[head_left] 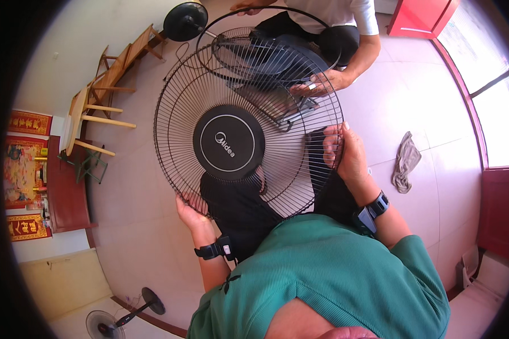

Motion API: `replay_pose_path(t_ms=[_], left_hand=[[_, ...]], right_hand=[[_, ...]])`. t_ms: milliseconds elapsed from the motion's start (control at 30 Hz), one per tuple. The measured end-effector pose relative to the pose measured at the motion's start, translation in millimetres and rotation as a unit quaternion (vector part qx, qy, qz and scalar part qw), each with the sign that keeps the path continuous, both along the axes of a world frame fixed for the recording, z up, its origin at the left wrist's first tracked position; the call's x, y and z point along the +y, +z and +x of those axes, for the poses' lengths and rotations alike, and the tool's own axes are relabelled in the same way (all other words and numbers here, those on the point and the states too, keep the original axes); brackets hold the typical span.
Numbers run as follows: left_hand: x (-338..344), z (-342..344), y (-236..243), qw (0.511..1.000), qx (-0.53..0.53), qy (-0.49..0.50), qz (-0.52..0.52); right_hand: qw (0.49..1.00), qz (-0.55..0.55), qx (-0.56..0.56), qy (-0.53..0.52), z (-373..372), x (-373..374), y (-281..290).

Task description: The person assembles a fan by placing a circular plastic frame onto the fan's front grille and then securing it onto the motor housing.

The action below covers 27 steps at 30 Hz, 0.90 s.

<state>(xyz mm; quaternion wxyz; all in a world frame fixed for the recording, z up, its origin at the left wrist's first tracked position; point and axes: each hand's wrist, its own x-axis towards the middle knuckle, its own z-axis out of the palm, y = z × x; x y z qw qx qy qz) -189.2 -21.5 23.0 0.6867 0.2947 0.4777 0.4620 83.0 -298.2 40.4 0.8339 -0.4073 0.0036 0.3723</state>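
Note:
A round black wire fan grille [229,142] with a dark disc at its centre is held in front of me, above my legs. My left hand [192,213] is closed on its lower left rim. At its right rim, the fingers of my right hand [349,153] curl round the wires. Beyond the grille a person crouches, one hand [322,83] beside its upper right part. That person's other hand [251,5] is at a thin black ring [266,8], which overlaps the grille's far side. Dark parts behind the wires are hard to make out.
A round black fan base [185,22] stands at the far left. Wooden furniture [110,70] and a green folding stool [92,163] line the left side. A grey cloth [406,163] lies on the floor to the right. Another fan [103,325] is at lower left.

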Motion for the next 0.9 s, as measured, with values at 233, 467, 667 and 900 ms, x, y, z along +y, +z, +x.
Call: replay_pose_path(t_ms=[233, 467, 667, 900], left_hand=[[-10.7, 4.9, 10.6, 0.998, 0.046, -0.023, 0.040], [-3.5, -6.1, 5.1, 1.000, 0.010, -0.012, 0.006], [-0.5, -4.2, 0.6, 1.000, -0.012, 0.004, -0.006], [-0.4, -9.9, -1.9, 1.000, -0.023, -0.011, -0.006]], right_hand=[[0.999, 0.029, -0.024, 0.002, -0.5, 2.8, -7.0], [1.000, 0.000, -0.019, 0.005, -3.2, 4.7, -2.3], [1.000, -0.008, -0.016, 0.006, -3.1, 5.0, 1.1], [1.000, -0.015, -0.023, 0.010, -3.1, 5.1, -1.7]])
